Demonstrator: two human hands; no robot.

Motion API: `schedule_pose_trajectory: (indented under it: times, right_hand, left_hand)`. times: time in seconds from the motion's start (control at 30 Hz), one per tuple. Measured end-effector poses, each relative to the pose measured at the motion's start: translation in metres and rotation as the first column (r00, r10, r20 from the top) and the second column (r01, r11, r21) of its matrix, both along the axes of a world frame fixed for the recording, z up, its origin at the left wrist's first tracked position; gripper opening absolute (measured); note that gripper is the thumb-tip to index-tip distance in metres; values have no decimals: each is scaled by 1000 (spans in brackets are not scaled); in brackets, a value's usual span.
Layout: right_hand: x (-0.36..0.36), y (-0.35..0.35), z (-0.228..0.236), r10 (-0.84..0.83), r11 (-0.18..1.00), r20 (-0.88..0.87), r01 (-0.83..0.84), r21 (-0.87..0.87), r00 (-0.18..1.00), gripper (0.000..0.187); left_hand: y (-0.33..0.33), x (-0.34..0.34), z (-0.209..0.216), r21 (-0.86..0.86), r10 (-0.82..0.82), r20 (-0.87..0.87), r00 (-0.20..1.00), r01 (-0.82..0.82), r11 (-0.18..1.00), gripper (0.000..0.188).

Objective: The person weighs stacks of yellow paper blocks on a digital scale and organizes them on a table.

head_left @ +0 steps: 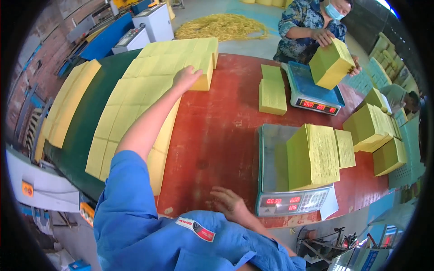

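My left hand point(187, 78) reaches across to the far right edge of the rows of yellow paper stacks point(135, 97). It is over the top of an end stack, its fingers loosely bent and not closed round anything I can see. My right hand point(231, 204) hovers by the table's near edge, open, fingers apart, with nothing in it. Beside it stands a digital scale point(296, 202) with red lit figures. A tall block of yellow paper point(313, 158) rests on that scale, and a smaller yellow block point(345, 148) is just behind it.
Across the red table point(212, 131), a masked co-worker point(312, 25) holds a yellow paper block point(331, 64) at a second scale point(312, 86). Another yellow stack point(272, 95) sits beside it. More stacks point(370, 126) stand right. A long yellow row point(72, 104) lies left on a green surface point(83, 122).
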State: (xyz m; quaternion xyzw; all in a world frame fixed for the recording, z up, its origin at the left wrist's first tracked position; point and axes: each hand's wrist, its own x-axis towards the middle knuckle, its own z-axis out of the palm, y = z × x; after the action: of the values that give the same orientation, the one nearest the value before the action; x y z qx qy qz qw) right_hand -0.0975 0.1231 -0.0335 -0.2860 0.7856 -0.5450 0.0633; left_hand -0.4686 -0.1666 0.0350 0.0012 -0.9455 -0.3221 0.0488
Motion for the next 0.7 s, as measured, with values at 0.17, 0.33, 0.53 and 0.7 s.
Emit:
schedule_pose_trajectory:
  times: [0.17,0.33,0.53,0.7]
  right_hand:
    - [7,-17,-57,-95,995,77,97,-21,993,32]
    - [7,-9,-47,-92,994,226,102,-35,970,33]
    - [-3,-18,-69,-19,996,-60,13,-89,998,32]
    - [0,-10,-64,-83,992,-85,74,-101,993,24]
  left_hand:
    - [-1,-79,-28,-441,227,-325,918,-359,823,91]
    - [26,-121,-31,-520,183,-63,981,-189,833,98]
    - [-2,-84,-49,-573,-111,-132,985,16,819,80]
    - [71,16,-56,-536,-530,-123,839,393,747,88]
